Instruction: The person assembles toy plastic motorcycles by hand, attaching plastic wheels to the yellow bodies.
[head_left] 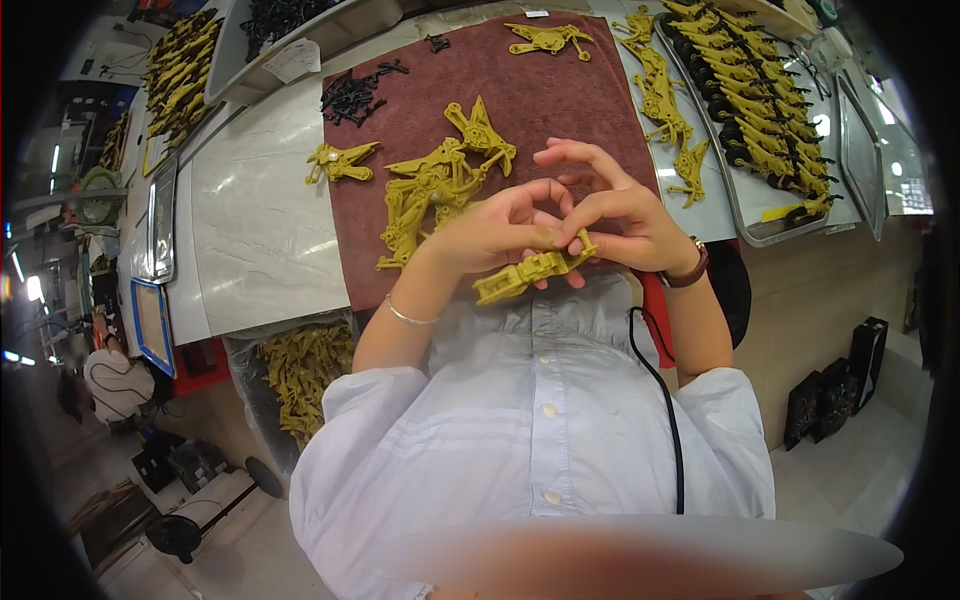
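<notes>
Close to my body, a yellow plastic part (pixel 525 276) with a ribbed, blocky end is held between my two hands. My left hand (pixel 490 235) has its thumb and fingers closed on it from the left. From the right, my right hand (pixel 625 222) pinches at the part's other end, thumb and index finger meeting the left fingertips. Anything small between those fingertips is hidden. Just beyond my left hand, a pile of similar yellow parts (pixel 425 195) lies on a dark red cloth (pixel 560 100). Small black pieces (pixel 352 97) are heaped at the cloth's left side.
One yellow part (pixel 340 162) rests at the cloth's left edge, another (pixel 550 40) at its far end. A row of yellow parts (pixel 662 100) runs along the right. Beyond it stands a metal tray (pixel 770 238) of yellow-and-black assemblies. A bag of yellow parts (pixel 305 375) sits below the table.
</notes>
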